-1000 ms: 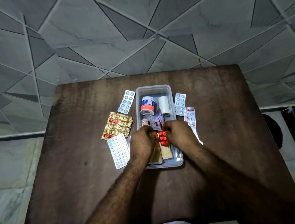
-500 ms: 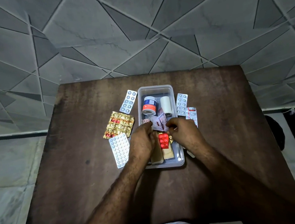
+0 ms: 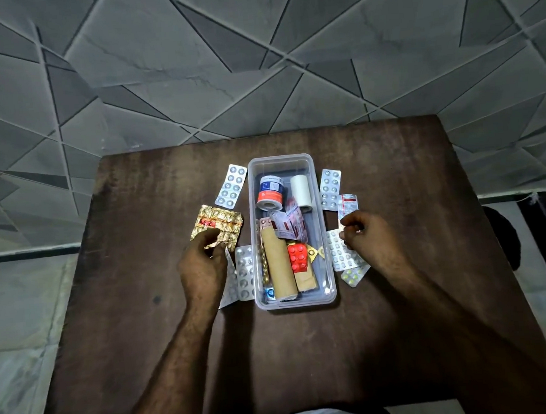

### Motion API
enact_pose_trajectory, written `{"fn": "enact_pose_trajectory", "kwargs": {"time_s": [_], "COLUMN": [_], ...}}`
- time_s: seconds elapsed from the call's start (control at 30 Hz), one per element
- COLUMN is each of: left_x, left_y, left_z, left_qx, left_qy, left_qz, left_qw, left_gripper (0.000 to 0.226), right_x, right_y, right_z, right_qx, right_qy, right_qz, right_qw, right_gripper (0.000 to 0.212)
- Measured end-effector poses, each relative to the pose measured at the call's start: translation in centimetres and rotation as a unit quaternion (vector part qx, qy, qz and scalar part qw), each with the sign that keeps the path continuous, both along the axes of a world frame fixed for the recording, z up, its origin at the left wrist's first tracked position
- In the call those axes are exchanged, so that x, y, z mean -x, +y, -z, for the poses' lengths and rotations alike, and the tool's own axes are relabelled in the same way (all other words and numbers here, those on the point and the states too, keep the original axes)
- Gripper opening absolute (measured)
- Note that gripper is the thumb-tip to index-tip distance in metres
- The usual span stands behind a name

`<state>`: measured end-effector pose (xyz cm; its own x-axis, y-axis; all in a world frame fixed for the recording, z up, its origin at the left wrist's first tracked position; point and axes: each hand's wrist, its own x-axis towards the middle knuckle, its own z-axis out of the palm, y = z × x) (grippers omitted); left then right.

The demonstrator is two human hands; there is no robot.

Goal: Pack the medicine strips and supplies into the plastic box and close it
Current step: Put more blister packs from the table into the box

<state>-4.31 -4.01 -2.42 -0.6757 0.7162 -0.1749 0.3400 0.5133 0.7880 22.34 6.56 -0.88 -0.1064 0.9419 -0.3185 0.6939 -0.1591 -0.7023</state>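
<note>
The plastic box (image 3: 323, 278) sits open mid-bench (image 3: 154, 216), holding a tape roll (image 3: 270, 194), a cardboard tube (image 3: 278, 265) and a red strip (image 3: 298, 257). The left hand (image 3: 201, 268) curls its fingers at the gold strip (image 3: 217, 222). The right hand (image 3: 365, 237) curls over a silver strip (image 3: 339, 254). Whether either hand actually grips, I cannot tell.

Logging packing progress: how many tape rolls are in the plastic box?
2: a blue-and-orange roll at the far left of the plastic box, a white roll at the far right. Others may be hidden lower down.
</note>
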Motion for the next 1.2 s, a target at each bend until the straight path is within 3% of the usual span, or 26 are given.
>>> {"fn": "enact_pose_trajectory", "kwargs": {"time_s": [0.2, 0.3, 0.43, 0.83, 1.0, 1.2], "left_x": [0.2, 0.2, -0.3, 0.2, 0.5, 2.2], "left_y": [-1.1, -1.5, -1.9, -1.7, -2.1, -2.4], "left_z": [1.6, 2.3, 2.5, 2.4, 2.0, 2.2], "left_qx": [0.085, 0.158, 0.222, 0.175, 0.167, 0.132], "left_qy": [0.059, 0.094, 0.078, 0.020, -0.023, -0.090], "left_qz": [-0.048, -0.042, -0.045, -0.084, -0.130, -0.161], "left_qw": [0.994, 0.982, 0.971, 0.981, 0.977, 0.974], "left_gripper": [0.030, 0.040, 0.057, 0.070, 0.062, 0.060], "right_x": [-1.1, -1.5, -1.6, -0.3, -0.2, -0.7], "right_y": [-0.7, -1.1, -1.9, -2.8, -2.6, -1.8], "right_z": [2.0, 2.9, 3.7, 3.7, 4.2, 4.0], "right_qx": [0.026, 0.043, 0.021, -0.016, -0.008, -0.001], "right_qy": [-0.056, -0.091, -0.129, -0.258, -0.246, -0.154], "right_qz": [0.013, -0.006, -0.020, -0.002, 0.026, 0.104], "right_qw": [0.998, 0.995, 0.991, 0.966, 0.969, 0.983], "right_gripper": [0.020, 0.022, 0.026, 0.051, 0.061, 0.041]}}
